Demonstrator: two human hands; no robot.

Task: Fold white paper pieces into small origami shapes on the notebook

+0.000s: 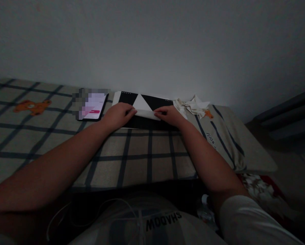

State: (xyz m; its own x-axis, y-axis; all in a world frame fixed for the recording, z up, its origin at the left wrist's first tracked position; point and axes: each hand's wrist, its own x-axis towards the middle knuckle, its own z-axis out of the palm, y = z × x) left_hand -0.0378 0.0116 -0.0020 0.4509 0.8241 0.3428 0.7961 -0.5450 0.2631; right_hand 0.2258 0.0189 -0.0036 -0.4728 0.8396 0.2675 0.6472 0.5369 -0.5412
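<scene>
While both hands press down on it, the white paper (pixel 144 108) lies folded to a point on a dark board (pixel 144 102) at the far edge of the bed (pixel 142 153), close to the wall (pixel 152 41). Left hand (pixel 118 115) lies flat, fingers together, tips on the paper's left side. Right hand (pixel 169 115) has fingers closed on the lower right flap, probably pinching the rolled edge; dim light, hard to be sure. A phone (pixel 95 107) with a lit screen lies just left of the board, and crumpled paper scraps (pixel 193 105) just right. Risk: the soft checked bedding gives under pressure, so the board could tilt and the crease run crooked; uneven pull from the right hand could tear or skew the flap.
</scene>
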